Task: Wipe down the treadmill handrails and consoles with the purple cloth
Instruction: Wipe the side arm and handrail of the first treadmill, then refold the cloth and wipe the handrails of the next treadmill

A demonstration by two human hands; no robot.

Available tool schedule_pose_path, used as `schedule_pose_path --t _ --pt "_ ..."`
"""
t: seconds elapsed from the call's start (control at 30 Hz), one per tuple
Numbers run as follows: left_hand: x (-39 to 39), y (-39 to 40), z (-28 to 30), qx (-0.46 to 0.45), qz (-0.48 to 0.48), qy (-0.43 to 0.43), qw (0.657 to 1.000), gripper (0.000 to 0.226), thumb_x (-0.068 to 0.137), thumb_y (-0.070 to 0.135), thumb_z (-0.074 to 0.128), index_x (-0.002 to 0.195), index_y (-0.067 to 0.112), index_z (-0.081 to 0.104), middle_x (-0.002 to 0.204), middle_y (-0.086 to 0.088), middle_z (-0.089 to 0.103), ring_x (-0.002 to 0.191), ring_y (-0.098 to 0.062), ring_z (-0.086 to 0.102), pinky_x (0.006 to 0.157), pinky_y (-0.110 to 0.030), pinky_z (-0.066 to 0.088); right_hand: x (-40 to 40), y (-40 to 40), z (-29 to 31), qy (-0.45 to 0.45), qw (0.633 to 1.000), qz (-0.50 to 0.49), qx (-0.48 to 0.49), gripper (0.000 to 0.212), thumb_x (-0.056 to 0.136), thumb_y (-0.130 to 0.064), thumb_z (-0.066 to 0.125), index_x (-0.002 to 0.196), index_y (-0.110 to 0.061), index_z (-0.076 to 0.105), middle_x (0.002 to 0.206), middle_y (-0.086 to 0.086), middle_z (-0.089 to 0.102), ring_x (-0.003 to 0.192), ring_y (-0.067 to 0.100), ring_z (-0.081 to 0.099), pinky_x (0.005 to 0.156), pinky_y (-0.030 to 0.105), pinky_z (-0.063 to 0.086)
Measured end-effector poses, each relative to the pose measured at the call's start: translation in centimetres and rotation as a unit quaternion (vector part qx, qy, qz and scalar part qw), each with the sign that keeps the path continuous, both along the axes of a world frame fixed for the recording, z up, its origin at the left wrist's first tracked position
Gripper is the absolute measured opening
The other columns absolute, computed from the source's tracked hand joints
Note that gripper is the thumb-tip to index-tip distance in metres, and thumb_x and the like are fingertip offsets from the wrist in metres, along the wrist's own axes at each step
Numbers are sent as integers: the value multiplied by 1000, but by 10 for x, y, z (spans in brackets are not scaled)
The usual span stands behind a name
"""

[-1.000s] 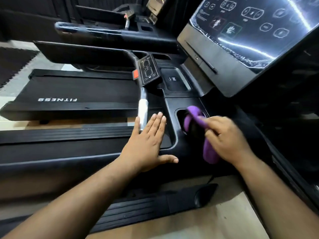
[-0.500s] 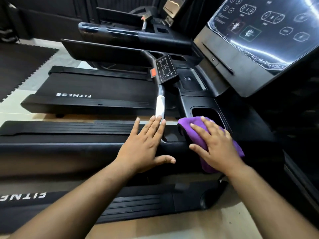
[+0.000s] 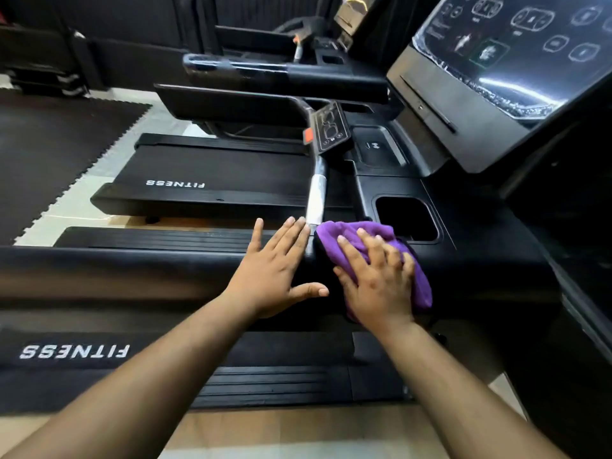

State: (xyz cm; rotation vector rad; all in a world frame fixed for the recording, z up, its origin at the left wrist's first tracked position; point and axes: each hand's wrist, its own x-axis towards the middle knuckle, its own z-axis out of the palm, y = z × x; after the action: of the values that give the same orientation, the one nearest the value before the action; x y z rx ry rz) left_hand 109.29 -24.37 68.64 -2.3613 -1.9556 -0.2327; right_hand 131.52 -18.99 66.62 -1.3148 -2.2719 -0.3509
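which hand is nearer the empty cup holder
Right. The right hand presses the purple cloth just below the cup holder; the left hand lies flat on the handrail farther left.

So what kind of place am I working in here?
Most likely a gym or fitness room. Several treadmills stand side by side, with "FITNESS" printed on a running belt, a large console screen showing workout icons, and interlocking black floor mats beside them.
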Motion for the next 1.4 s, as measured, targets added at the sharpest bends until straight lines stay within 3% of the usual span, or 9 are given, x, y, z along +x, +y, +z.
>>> schedule_pose_path --t 0.2,0.3,0.4,0.47,0.6,0.8,0.97,1.03,1.4 --pt "-47 -48 -7 1 86 -101 991 118 70 95 -14 164 26 0 172 3 -13 154 -15 -28 120 -61 -20 -93 -55 0 24 995 80 -57 53 93 -49 48 142 -32 58 144 7 56 124 30 45 96 60 45" --pt "-89 -76 -6 52 137 -246 958 105 80 91 10 163 27 23 172 6 3 157 -13 -19 124 -50 -18 -148 -87 6 56 981 147 -111 61 90 -56 48 144 -29 56 143 4 56 124 27 45 99 55 44" --pt "-149 -113 -3 155 165 -392 892 63 92 64 44 137 25 62 149 1 55 149 -24 36 124 -48 25 -208 -111 19 115 951 226 -176 60 91 -59 54 144 -30 55 145 -2 54 130 21 47 110 48 40" --pt "-188 -135 -2 191 163 -469 847 35 93 46 57 111 19 71 107 3 71 107 -15 64 96 -43 50 -243 -124 29 153 921 286 -216 58 93 -49 63 147 -33 50 146 -13 48 134 13 45 115 42 39" --pt "-272 -184 2 165 196 -609 750 13 101 28 61 101 18 69 95 4 74 88 -5 66 84 -31 53 -326 -151 44 209 901 305 -227 61 94 -32 70 149 -34 43 137 -16 47 114 -7 52 99 30 52" --pt "-373 -246 13 160 216 -763 588 26 110 27 47 124 10 62 116 -9 73 107 -13 66 90 -24 55 -440 -177 50 37 951 225 -207 59 90 -70 54 139 -37 55 137 -8 48 129 19 40 102 41 32" --pt "-448 -294 12 222 296 -705 605 27 105 44 52 119 23 62 116 0 73 109 -13 67 98 -33 53 -533 -207 57 135 875 344 -313 21 93 -44 69 98 -24 67 94 -9 65 89 0 58 78 14 43" --pt "-473 -310 9 253 330 -673 611 28 103 47 55 112 22 62 108 2 71 102 -12 66 92 -32 52 -562 -216 61 162 848 363 -349 12 96 -36 69 99 -24 68 90 -9 67 82 1 60 74 18 48" --pt "-620 -357 -1 252 496 -480 678 34 100 48 60 99 16 53 91 2 62 84 -17 56 76 -39 47 -744 -235 20 240 807 419 -339 18 101 -29 60 116 -31 70 116 -17 69 110 7 63 95 36 54"
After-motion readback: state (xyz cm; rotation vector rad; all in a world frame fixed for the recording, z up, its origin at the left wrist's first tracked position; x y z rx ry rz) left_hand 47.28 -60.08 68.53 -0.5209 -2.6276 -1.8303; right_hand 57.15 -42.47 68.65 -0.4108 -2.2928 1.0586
